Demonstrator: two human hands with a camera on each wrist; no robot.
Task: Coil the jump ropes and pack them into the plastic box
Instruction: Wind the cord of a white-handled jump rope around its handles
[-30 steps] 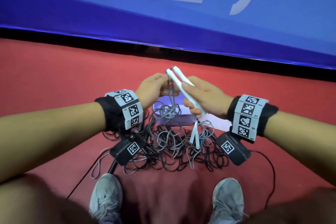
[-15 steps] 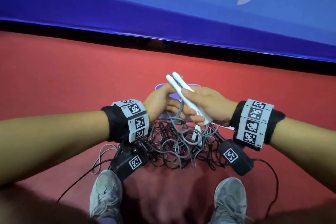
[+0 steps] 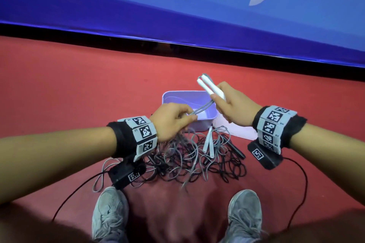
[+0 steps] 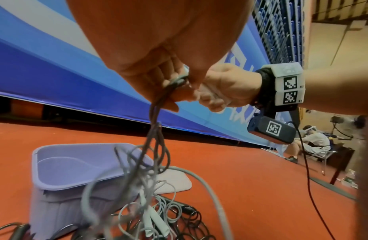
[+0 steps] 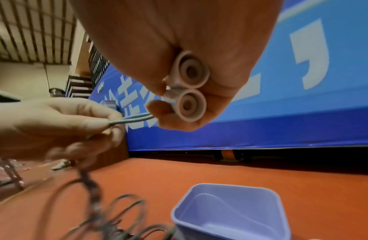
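Observation:
My right hand (image 3: 231,104) grips the two white handles (image 3: 210,87) of a grey jump rope side by side; their round end caps (image 5: 190,94) show in the right wrist view. The doubled grey cord (image 3: 199,109) runs from the handles to my left hand (image 3: 173,120), which pinches it (image 4: 177,82) while the rest hangs down into the pile. A tangle of grey and black ropes (image 3: 189,162) lies on the red floor, with another pair of white handles (image 3: 208,144) in it. The lilac plastic box (image 3: 167,96) stands open and empty just beyond the pile.
The box's pale lid (image 3: 235,130) lies flat to the right of the box. A blue banner wall (image 3: 177,16) runs across the back. My two grey shoes (image 3: 110,215) stand near the pile. Black wrist-camera cables (image 3: 300,189) trail on the floor. A seated person (image 4: 310,141) is far off.
My hands have drawn apart: the right rose and moved right with the handles, the left slid down-left along the cord, pulling it taut. The box now shows between them.

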